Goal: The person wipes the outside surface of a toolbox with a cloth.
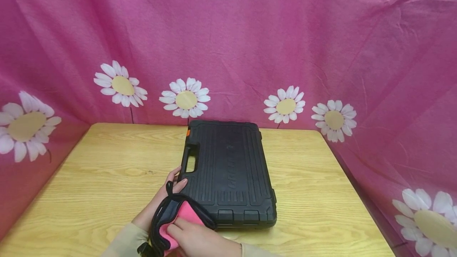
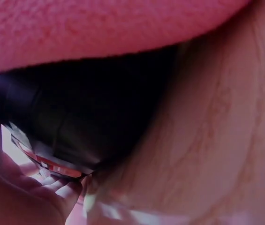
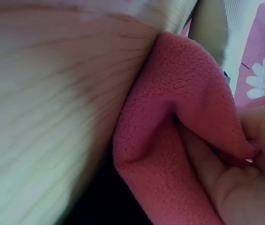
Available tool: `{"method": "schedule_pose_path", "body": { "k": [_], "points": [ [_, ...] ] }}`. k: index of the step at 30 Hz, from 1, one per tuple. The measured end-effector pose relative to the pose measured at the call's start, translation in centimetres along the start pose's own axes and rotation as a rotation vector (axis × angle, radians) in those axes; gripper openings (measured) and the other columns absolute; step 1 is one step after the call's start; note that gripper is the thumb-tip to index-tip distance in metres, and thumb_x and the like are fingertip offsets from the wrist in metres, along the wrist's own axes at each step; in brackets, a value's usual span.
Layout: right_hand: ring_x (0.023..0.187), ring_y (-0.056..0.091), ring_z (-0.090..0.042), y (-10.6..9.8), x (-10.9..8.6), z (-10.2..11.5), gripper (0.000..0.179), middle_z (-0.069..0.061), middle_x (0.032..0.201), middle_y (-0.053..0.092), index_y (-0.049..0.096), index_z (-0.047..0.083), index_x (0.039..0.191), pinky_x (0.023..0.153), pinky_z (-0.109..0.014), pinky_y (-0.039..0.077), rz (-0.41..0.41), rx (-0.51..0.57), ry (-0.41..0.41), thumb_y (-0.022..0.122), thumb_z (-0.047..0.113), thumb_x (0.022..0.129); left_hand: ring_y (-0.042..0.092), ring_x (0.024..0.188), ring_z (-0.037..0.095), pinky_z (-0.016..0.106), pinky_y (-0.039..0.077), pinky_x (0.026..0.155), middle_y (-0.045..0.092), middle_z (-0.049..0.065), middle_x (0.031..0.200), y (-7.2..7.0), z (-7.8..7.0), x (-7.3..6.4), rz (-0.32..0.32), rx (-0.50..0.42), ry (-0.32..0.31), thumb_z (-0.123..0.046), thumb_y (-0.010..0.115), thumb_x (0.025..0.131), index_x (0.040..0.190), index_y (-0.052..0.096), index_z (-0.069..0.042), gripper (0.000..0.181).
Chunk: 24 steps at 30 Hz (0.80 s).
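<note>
A black hard plastic tool case (image 1: 232,162) lies closed on the wooden table, its cut-out handle on the left. My left hand (image 1: 179,186) holds the case's left side near the front corner, thumb on the lid. In the left wrist view, the fingers (image 2: 52,190) curl against the case's edge. My right hand (image 1: 203,236) pinches a folded pink fleecy cloth (image 3: 155,108) by the case's near left corner. From above, this cloth and a black strapped thing with a loop (image 1: 171,207) cover part of my left wrist.
The case stands on a light wooden table (image 1: 118,162). Behind and along both sides hangs a pink curtain (image 1: 228,43) printed with white daisies. An orange spot (image 1: 188,133) shows on the case's far left edge.
</note>
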State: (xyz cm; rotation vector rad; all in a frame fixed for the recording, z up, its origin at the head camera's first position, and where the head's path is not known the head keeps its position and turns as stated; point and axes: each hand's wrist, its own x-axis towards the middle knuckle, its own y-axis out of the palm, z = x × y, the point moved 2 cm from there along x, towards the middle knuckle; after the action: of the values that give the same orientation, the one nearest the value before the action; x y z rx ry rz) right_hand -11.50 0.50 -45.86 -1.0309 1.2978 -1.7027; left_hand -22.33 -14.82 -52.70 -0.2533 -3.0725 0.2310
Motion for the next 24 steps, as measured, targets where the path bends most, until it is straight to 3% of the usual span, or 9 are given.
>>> {"method": "schedule_pose_path", "body": {
  "k": [3,6,7,11,14,19,24],
  "points": [
    [0.093,0.053,0.004,0.0,0.4,0.2,0.032,0.010,0.101,0.059,0.060,0.013,0.118,0.089,0.000,0.037,0.001,0.015,-0.012,0.074,0.031,0.096,0.064,0.117,0.039,0.043,0.053,0.099,0.058,0.033,0.130,-0.2,0.5,0.0,-0.005,0.028,0.056,-0.058,0.062,0.094,0.155,0.034,0.003,0.091],
    [0.094,0.053,0.004,-0.2,0.3,0.1,0.029,0.009,0.103,0.059,0.060,0.013,0.116,0.088,0.000,0.036,0.016,0.060,0.005,0.075,0.027,0.095,0.062,0.123,0.038,0.045,0.052,0.102,0.057,0.032,0.135,-0.2,-0.3,-0.2,-0.011,0.047,-0.025,-0.041,0.061,0.099,0.157,0.034,0.001,0.076],
    [0.095,0.053,0.004,-0.4,0.1,0.1,0.028,0.009,0.104,0.059,0.060,0.014,0.116,0.089,0.000,0.036,0.023,0.078,0.012,0.074,0.026,0.096,0.058,0.127,0.043,0.049,0.049,0.105,0.053,0.034,0.139,0.0,-1.1,-0.5,-0.019,0.070,-0.094,-0.038,0.060,0.100,0.157,0.032,0.004,0.077],
    [0.099,0.053,0.005,-0.9,-0.8,-0.2,0.026,0.009,0.109,0.060,0.059,0.015,0.117,0.090,0.001,0.035,0.052,0.196,0.049,0.073,0.022,0.097,0.055,0.130,0.044,0.046,0.048,0.106,0.050,0.034,0.141,0.3,-2.6,-0.7,-0.023,0.091,-0.179,-0.019,0.055,0.102,0.158,0.028,0.007,0.067],
    [0.101,0.053,0.007,-1.0,-1.7,-0.6,0.026,0.010,0.111,0.061,0.059,0.015,0.120,0.091,-0.001,0.038,0.076,0.279,0.085,0.072,0.021,0.098,0.054,0.130,0.044,0.044,0.048,0.106,0.049,0.034,0.142,0.5,-3.1,-1.0,-0.020,0.063,-0.182,-0.016,0.054,0.102,0.158,0.027,0.007,0.067],
    [0.098,0.053,0.008,-1.1,-3.6,-1.3,0.024,0.012,0.107,0.059,0.058,0.017,0.118,0.091,-0.005,0.043,0.112,0.359,0.151,0.071,0.023,0.098,0.054,0.131,0.039,0.045,0.048,0.107,0.047,0.029,0.145,0.5,-3.2,-1.6,0.015,-0.005,-0.176,-0.024,0.056,0.104,0.161,0.024,-0.002,0.069],
    [0.096,0.051,0.007,-1.3,-5.2,-1.7,0.025,0.011,0.106,0.056,0.056,0.018,0.113,0.087,-0.006,0.043,0.108,0.380,0.187,0.071,0.029,0.098,0.056,0.130,0.035,0.041,0.051,0.102,0.049,0.025,0.146,0.3,-2.8,-1.7,0.016,0.011,-0.169,-0.029,0.058,0.105,0.162,0.025,-0.005,0.070]
  ]
}}
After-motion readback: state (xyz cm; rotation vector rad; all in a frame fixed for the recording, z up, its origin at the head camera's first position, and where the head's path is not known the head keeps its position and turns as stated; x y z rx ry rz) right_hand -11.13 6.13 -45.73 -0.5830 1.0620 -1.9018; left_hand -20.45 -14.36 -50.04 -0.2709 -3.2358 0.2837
